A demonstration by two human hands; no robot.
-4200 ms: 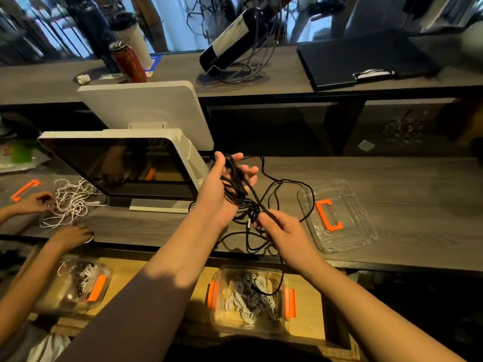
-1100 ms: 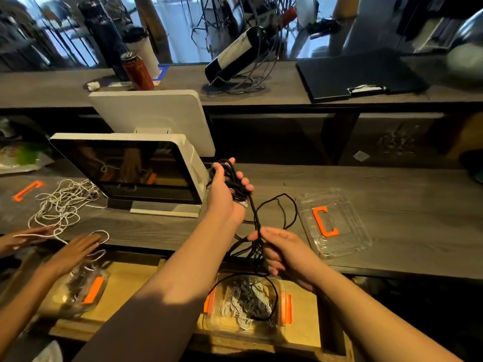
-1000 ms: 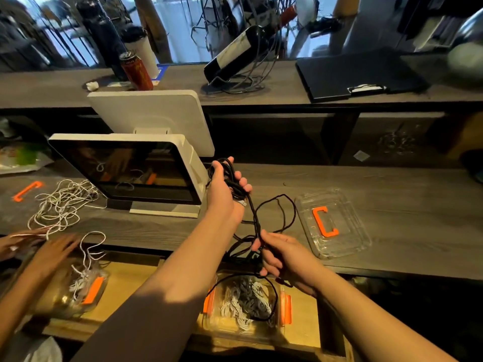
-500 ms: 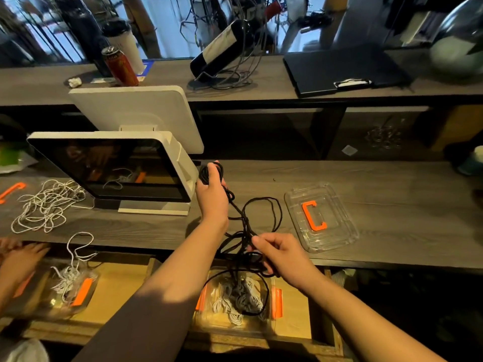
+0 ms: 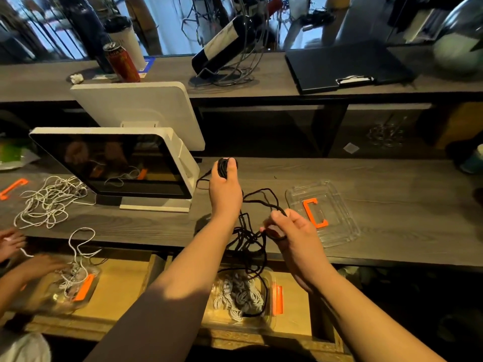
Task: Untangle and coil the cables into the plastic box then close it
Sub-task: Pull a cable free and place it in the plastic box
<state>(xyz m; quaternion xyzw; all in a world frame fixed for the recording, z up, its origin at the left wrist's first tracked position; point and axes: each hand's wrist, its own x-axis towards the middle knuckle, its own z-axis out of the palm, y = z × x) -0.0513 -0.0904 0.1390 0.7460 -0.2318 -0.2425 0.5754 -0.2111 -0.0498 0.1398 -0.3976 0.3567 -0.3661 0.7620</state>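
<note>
Since a second ago the left hand (image 5: 225,190) has closed its fingers round the coiled black cable (image 5: 248,231) above the counter (image 5: 392,205), the right hand (image 5: 290,228) pinching slack, so coiling advances.

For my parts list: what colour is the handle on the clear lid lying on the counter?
Orange. The handle shows best in the head view, on the clear lid.

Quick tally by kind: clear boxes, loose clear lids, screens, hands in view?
Clear boxes: 2, plastic box and second box
Loose clear lids: 1, lid
Screens: 2, front screen, rear screen
Hands: 4, left hand, right hand, neighbour's hands
Total: 9
</note>
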